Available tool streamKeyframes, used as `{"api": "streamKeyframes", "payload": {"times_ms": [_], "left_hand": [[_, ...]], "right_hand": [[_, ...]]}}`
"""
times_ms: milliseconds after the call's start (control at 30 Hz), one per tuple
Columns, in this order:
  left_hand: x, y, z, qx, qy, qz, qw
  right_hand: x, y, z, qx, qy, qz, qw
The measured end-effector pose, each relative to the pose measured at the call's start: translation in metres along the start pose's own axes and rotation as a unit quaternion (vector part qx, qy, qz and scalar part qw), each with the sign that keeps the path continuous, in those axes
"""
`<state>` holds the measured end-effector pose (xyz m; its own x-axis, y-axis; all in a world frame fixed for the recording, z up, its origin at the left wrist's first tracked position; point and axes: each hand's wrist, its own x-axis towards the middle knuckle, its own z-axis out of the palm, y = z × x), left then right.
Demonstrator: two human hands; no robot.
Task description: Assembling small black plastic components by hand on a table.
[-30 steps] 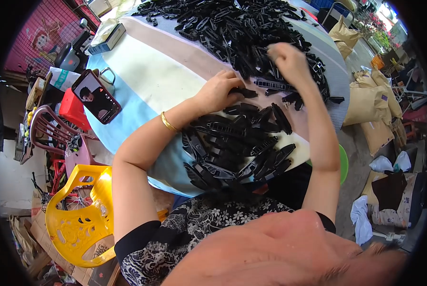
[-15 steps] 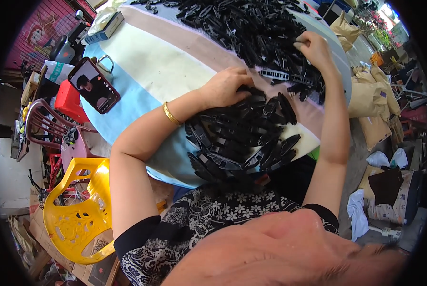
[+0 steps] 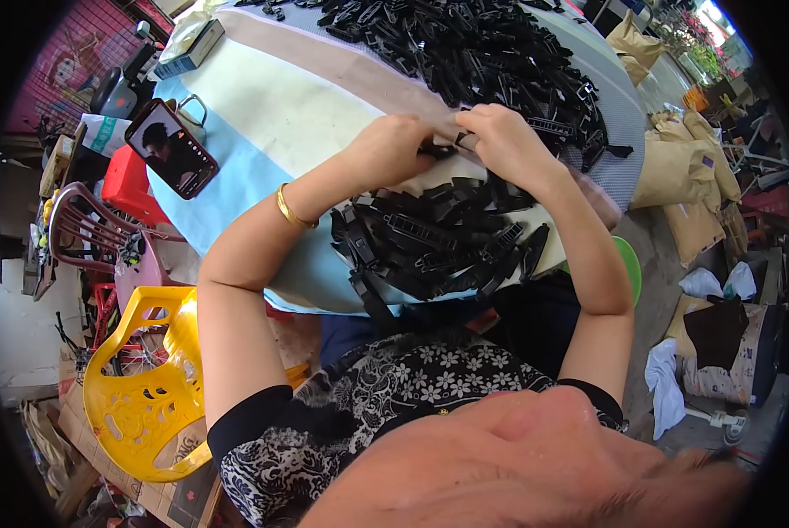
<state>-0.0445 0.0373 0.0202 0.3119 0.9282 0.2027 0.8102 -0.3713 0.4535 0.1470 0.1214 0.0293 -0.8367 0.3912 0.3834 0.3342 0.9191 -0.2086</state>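
Observation:
My left hand is closed on a black plastic part, its fingers wrapped round most of it. Close by on the right, my right hand pinches a small dark piece, mostly covered by the fingers. The two hands nearly meet over the table. Below them, near the table's front edge, lies a heap of long black plastic parts, some with ladder-like slots. A larger pile of similar black parts spreads beyond my hands at the far side.
The round table wears a striped cloth. On its left are a phone showing a person, a mug and a tissue box. A yellow chair stands at left, a green tub and brown sacks at right.
My right hand has come from the far pile, left and nearer, to meet the left hand. My left hand has shifted slightly left, off the near heap, with a black part in it.

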Motion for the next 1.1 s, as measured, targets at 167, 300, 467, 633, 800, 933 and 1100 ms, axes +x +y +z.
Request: {"api": "streamKeyframes", "payload": {"times_ms": [167,300,467,633,800,933,1100], "left_hand": [[0.003,-0.01,0.003,-0.035,0.061,-0.026,0.997],[0.006,-0.008,0.009,-0.036,0.073,-0.039,0.996],[0.002,-0.011,-0.004,-0.067,-0.009,0.011,0.998],[0.003,-0.013,0.005,-0.034,0.043,-0.019,0.998],[0.007,-0.013,0.003,-0.018,0.061,-0.058,0.996],[0.015,-0.015,-0.011,-0.297,-0.088,-0.214,0.926],[0.009,-0.041,-0.002,-0.025,0.014,0.008,1.0]], "right_hand": [[-0.003,-0.018,-0.003,-0.119,-0.002,0.021,0.993],[-0.01,-0.016,-0.004,-0.122,-0.055,0.007,0.991],[0.001,-0.01,-0.013,0.073,-0.023,0.072,0.994],[0.012,-0.009,-0.015,0.421,-0.069,0.195,0.883],[0.001,-0.013,0.014,0.341,-0.105,0.133,0.925],[-0.001,-0.002,0.021,0.133,0.033,-0.008,0.991],[-0.002,-0.005,0.013,0.314,0.021,0.204,0.927]]}}
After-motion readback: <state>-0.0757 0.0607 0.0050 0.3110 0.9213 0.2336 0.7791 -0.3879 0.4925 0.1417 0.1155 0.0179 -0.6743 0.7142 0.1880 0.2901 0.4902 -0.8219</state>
